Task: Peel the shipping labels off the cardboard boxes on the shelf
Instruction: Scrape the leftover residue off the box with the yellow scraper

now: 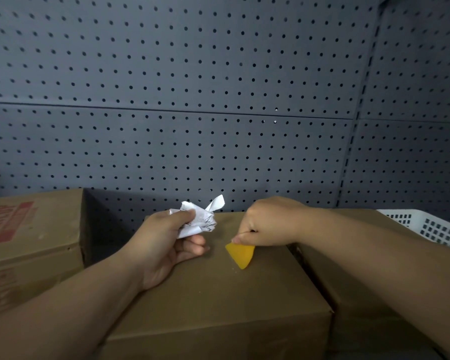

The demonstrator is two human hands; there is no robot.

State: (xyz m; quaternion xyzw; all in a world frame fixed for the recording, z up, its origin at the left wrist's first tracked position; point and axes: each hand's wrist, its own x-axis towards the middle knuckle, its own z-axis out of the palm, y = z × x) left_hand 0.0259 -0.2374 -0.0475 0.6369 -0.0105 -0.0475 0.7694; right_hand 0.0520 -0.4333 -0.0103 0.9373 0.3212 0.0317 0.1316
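The left hand is holding a crumpled white label, pinched between thumb and fingers above the top of the middle cardboard box. The right hand is gripping a yellow plastic scraper, its fist closed over the handle and the blade tip pointing down onto the box top, touching or nearly touching it.

The top of this box is looking bare, so the step in hand is probably clearing the last bits of glue or paper. To do that well, the scraper should be lying at a shallow angle, pushing along the cardboard rather than digging in, since a steep tip would likely be tearing the soft brown surface. The left hand, busy with the wad, would be better resting its heel on the box to steady it.

A second box with red print is sitting to the left, with a gap between the two, and a third box is just beside on the right, with a white plastic basket behind it. A grey pegboard wall is filling the background.

The shelf itself is hidden under the boxes. The front faces of the boxes are cut off, so whether other labels are remaining cannot be told. The print on the wad is too small to read.
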